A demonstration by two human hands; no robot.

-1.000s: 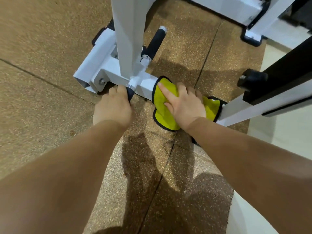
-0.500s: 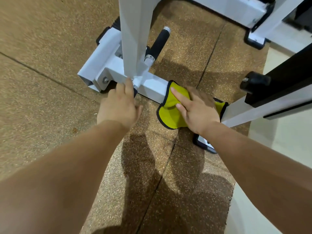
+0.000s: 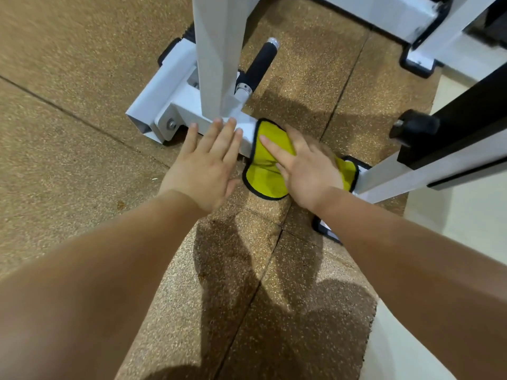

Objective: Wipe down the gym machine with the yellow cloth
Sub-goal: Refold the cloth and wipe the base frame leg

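Observation:
A yellow cloth (image 3: 263, 174) with a black hem is draped over the low white base bar (image 3: 189, 108) of the gym machine. My right hand (image 3: 304, 171) lies on the cloth with its fingers spread and straight, pressing it against the bar. My left hand (image 3: 205, 163) is just left of the cloth, fingers straight, their tips touching the white bar at the foot of the upright white post (image 3: 216, 50).
A black-gripped peg (image 3: 260, 64) sticks out behind the post. A black-and-white arm with a black knob (image 3: 417, 130) slopes in from the right. More white frame (image 3: 397, 12) stands at the back. Speckled brown rubber floor tiles (image 3: 68, 78) lie all around.
My left hand has let go of the small black part under the post and opened flat. My right hand with the cloth has slid a little to the right along the bar.

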